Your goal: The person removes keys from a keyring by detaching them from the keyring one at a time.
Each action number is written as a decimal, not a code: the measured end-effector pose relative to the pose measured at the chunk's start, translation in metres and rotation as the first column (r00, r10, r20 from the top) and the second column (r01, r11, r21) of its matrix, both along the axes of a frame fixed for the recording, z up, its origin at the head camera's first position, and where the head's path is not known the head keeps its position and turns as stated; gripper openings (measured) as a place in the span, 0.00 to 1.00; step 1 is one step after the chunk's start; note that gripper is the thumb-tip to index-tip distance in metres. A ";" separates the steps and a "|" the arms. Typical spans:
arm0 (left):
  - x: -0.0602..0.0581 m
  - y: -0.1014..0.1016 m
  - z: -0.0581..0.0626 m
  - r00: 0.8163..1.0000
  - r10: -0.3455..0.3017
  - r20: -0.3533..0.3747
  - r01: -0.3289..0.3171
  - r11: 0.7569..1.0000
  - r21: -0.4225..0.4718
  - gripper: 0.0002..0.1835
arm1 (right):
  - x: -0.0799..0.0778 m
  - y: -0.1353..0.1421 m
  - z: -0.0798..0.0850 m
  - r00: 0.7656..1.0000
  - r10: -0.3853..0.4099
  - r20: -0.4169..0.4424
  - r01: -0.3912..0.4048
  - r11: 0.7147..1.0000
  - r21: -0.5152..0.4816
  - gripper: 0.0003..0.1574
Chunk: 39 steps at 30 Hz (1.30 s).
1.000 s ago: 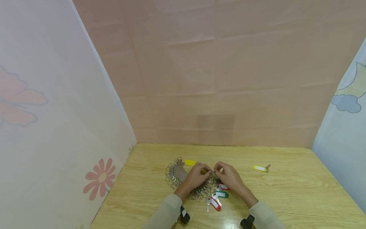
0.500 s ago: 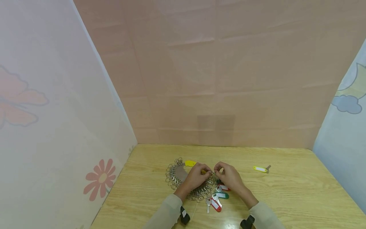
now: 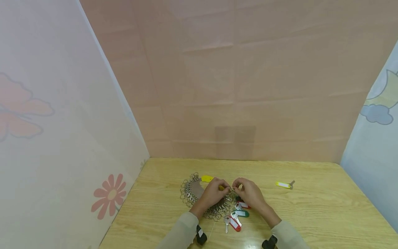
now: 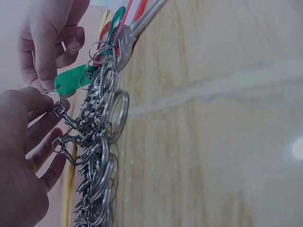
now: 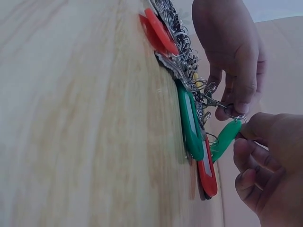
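In the head view my left hand [image 3: 214, 192] and right hand [image 3: 248, 192] meet fingertip to fingertip over a bunch of metal clasps and split rings [image 3: 189, 193]. My left thumb and fingers pinch a split ring [image 4: 56, 97] that hangs from a clasp on the bunch. A green key tag [image 5: 227, 139] hangs at that spot, and my right thumb and forefinger pinch its ring end. Whether the tag's ring and the split ring are linked cannot be made out. The clasps fan round a greyish curved piece with a yellow part [image 3: 206, 178], partly hidden by my left hand.
Keys with red [image 3: 235, 224] and green tags [image 3: 242, 213] lie at the bunch's right side, near my right wrist. A yellow-tagged key [image 3: 284, 185] lies apart, further right on the wooden table [image 3: 326, 207]. Cloth walls stand behind and at both sides.
Both hands stay in place, with only slight movement of the fingertips. The whole head view has shifted a little; the keys and the bunch have not moved on the table.
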<state>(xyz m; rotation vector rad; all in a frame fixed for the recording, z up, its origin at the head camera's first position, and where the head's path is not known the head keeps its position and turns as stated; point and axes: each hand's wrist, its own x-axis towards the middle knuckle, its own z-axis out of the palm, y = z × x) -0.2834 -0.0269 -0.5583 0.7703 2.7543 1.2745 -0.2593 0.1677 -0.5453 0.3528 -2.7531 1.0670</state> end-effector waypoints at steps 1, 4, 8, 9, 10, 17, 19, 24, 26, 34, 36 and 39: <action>0.000 0.000 0.000 1.000 -0.001 -0.002 0.001 1.000 0.002 0.07 | 0.000 0.000 -0.001 1.000 0.002 -0.007 -0.002 1.000 0.002 0.08; 0.001 -0.001 0.000 1.000 -0.001 0.000 0.001 1.000 0.005 0.07 | 0.000 0.000 -0.002 0.999 0.009 -0.032 -0.008 1.000 0.015 0.08; 0.000 0.000 0.000 1.000 0.001 -0.001 -0.001 1.000 0.002 0.07 | -0.001 0.000 -0.003 0.997 0.021 -0.069 -0.017 0.999 0.046 0.09; 0.000 0.000 -0.001 1.000 0.001 -0.002 -0.001 1.000 0.000 0.07 | -0.001 0.000 -0.003 0.997 0.025 -0.077 -0.021 0.998 0.055 0.09; 0.000 0.000 -0.001 1.000 0.003 -0.003 -0.003 1.000 -0.004 0.07 | -0.001 0.001 -0.003 0.996 0.027 -0.083 -0.022 0.998 0.066 0.10; 0.000 0.001 -0.001 1.000 0.008 0.005 -0.007 1.000 -0.020 0.07 | 0.000 -0.001 -0.002 0.992 0.045 -0.115 -0.029 0.991 0.133 0.11; 0.000 0.001 0.000 1.000 0.005 0.002 -0.005 1.000 -0.011 0.07 | 0.000 -0.002 -0.002 0.991 0.049 -0.128 -0.030 0.990 0.141 0.12; 0.000 0.002 0.001 1.000 0.008 0.001 -0.008 1.000 0.003 0.07 | -0.001 -0.003 -0.004 0.991 0.039 -0.132 -0.023 0.992 0.120 0.11; -0.001 0.001 0.001 1.000 0.007 0.007 -0.007 1.000 0.007 0.07 | -0.001 -0.003 -0.004 0.992 0.031 -0.126 -0.017 0.994 0.111 0.10; -0.002 0.001 -0.001 0.999 0.009 0.051 -0.011 0.999 0.034 0.06 | -0.002 -0.003 -0.006 0.998 -0.015 -0.067 0.021 0.995 0.095 0.04; -0.002 0.000 -0.002 0.998 0.015 0.058 -0.017 0.999 0.042 0.06 | -0.002 -0.004 -0.006 0.999 -0.018 -0.038 0.021 0.996 0.082 0.04; -0.001 0.000 -0.002 0.998 0.019 0.062 -0.023 0.998 0.051 0.06 | 0.000 -0.005 -0.006 1.000 -0.011 -0.001 0.011 0.999 0.039 0.06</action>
